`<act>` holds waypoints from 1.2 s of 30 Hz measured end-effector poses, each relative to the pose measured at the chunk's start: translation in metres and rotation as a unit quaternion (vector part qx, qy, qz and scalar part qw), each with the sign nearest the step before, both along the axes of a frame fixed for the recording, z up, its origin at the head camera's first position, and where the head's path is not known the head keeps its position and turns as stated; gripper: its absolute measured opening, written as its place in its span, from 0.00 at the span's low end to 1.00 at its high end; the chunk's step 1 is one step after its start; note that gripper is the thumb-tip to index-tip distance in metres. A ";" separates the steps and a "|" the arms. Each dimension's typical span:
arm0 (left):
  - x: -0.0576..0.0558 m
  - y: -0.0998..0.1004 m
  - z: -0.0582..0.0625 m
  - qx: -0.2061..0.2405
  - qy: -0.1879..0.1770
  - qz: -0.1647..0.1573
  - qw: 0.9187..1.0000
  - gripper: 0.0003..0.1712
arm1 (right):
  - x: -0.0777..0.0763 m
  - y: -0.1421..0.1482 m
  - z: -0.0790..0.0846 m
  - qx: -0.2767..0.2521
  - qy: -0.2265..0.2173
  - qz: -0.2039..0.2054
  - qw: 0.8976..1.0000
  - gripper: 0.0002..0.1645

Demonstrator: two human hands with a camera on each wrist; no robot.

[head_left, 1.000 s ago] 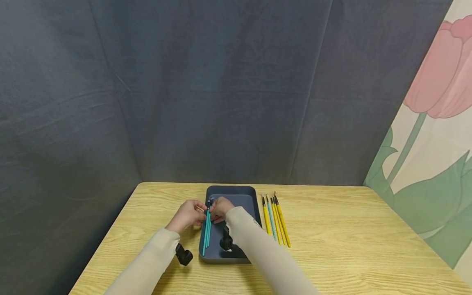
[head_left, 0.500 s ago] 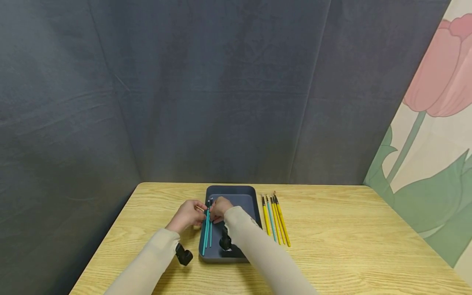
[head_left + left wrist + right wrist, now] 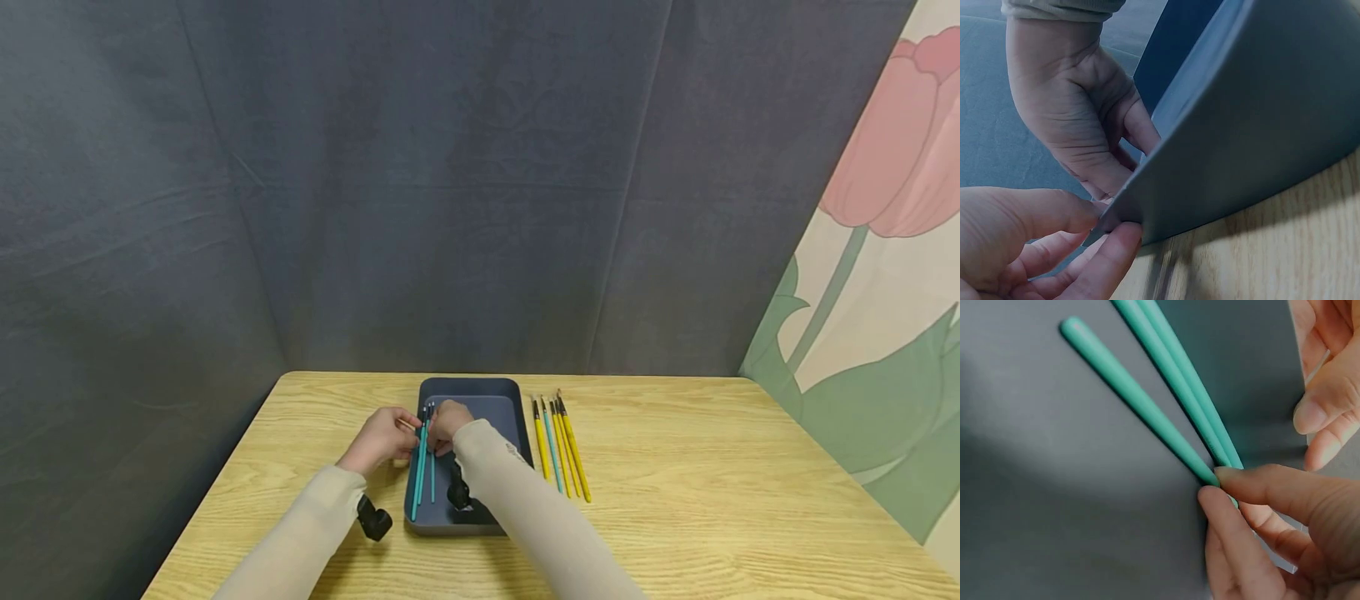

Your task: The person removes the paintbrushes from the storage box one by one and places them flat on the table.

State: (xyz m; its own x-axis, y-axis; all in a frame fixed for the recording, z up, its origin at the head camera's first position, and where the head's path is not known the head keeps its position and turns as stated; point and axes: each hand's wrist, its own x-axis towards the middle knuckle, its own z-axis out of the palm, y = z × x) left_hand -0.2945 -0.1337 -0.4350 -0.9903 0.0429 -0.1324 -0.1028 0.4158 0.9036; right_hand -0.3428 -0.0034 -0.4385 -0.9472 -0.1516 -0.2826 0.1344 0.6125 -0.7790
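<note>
A dark grey tray lies on the wooden table, with three teal paintbrushes along its left side. My left hand pinches the tray's left wall between thumb and finger, as the left wrist view shows. Inside the tray, my right hand pinches one teal paintbrush between thumb and forefinger. That brush is angled away from the other two teal paintbrushes, which lie side by side against the wall. In the head view, the right hand hides part of the held brush.
Right of the tray, several yellow paintbrushes and one teal paintbrush lie in a loose row on the table. A dark curtain hangs behind the table's far edge. A tulip-patterned panel stands at the right.
The lower end of the held paintbrush has swung right, away from the other two in the tray. My right hand has barely shifted; my left hand stays on the tray wall.
</note>
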 end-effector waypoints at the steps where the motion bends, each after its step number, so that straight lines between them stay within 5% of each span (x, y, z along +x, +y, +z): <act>1: 0.000 0.000 0.000 0.000 0.000 0.000 1.000 0.17 | 0.000 0.000 0.000 0.006 0.004 0.000 1.000 0.20; 9: 0.000 0.000 -0.002 0.003 0.001 -0.001 1.000 0.17 | 0.001 -0.001 0.001 0.038 0.013 -0.002 0.999 0.18; 36: -0.001 -0.001 -0.002 0.006 -0.002 0.001 1.000 0.17 | -0.001 0.024 0.021 -0.096 -0.034 0.016 0.995 0.08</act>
State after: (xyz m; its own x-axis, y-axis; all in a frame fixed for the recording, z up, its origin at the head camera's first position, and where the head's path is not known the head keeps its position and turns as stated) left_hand -0.2958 -0.1342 -0.4365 -0.9898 0.0430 -0.1355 -0.1067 0.4048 0.9081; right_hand -0.3433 0.0210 -0.4178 -0.9208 -0.2389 -0.3084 0.1729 0.4586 -0.8716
